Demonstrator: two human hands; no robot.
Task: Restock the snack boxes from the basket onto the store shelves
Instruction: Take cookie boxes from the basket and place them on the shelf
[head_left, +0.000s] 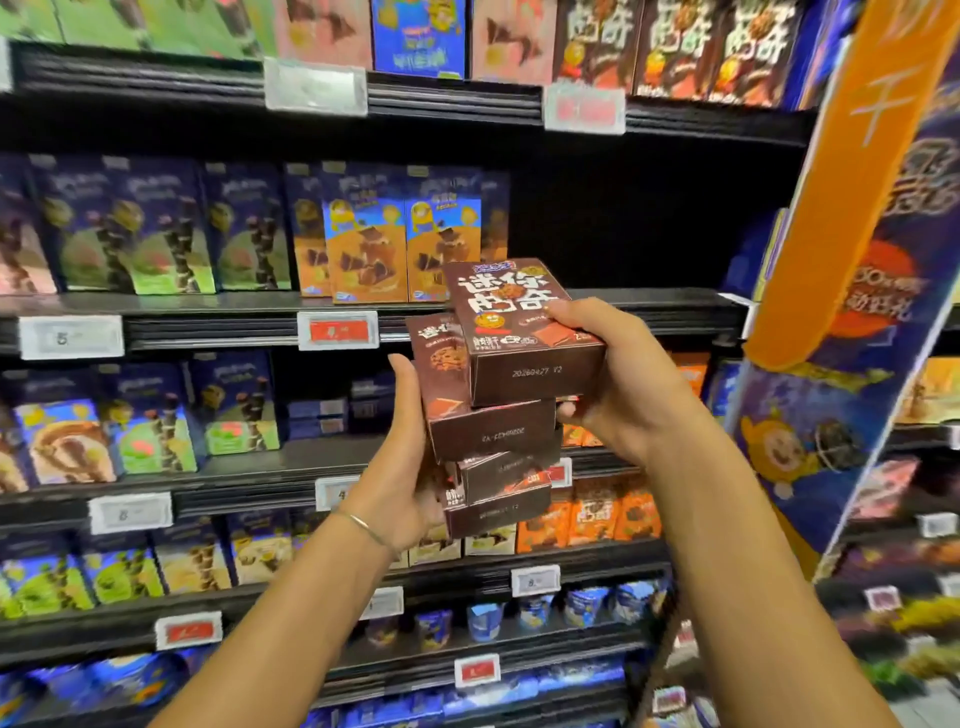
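While a stack of brown snack boxes (488, 426) is held before the shelves (208, 332), its lower part is clasped by the left grip (405, 467), the top box (519, 332) by the right grip (628, 384).

Stack of four brown cookie boxes (493, 415), closed and unevenly piled, held up in front of the black store shelves (218, 306). Top box (519, 327) is tilted, its white-lettered face up and the date-code side facing the camera. Second box (483, 415) is skewed left under it; the lower two (496, 493) are partly hidden. Left hand (405, 467) holds the stack's left side, right hand (623, 384) grips the top box's right edge.
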